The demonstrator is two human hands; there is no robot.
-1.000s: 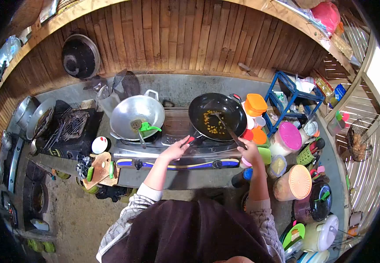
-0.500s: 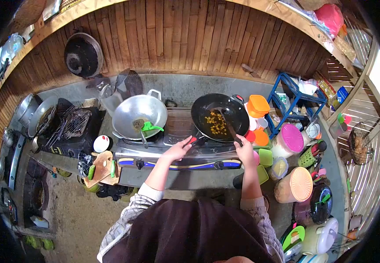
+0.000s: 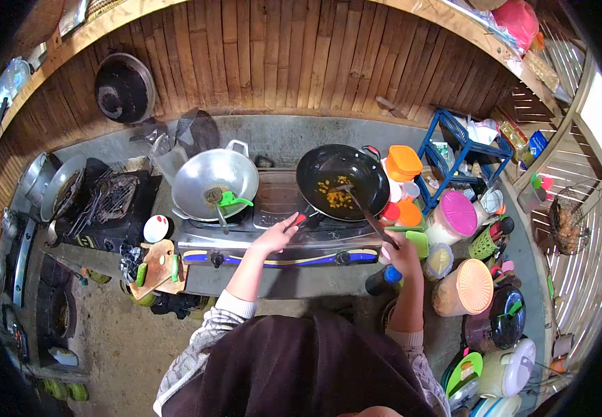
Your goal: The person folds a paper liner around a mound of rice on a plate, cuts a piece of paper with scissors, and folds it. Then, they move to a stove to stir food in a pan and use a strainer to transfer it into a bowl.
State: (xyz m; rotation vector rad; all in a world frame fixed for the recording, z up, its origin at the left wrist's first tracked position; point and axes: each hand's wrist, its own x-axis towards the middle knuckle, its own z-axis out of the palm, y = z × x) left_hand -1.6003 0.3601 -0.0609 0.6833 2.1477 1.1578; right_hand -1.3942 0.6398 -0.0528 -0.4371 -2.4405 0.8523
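Note:
A black wok sits on the right burner of the gas stove, with small yellow-orange food pieces in its bottom. My left hand is closed around the wok's red and black handle at its front left. In my right hand is the dark handle of a spatula, whose metal head rests among the pieces. On the left burner stands a silver wok, holding a ladle and a green-handled utensil.
Left of the stove lie a cutting board with green vegetables and a white bowl. On the right crowd an orange container, a blue rack, a pink-lidded jar and a peach-lidded jar.
My right hand has moved down and to the right, drawing the spatula back toward me through the food pieces. My left hand keeps its hold on the wok handle.

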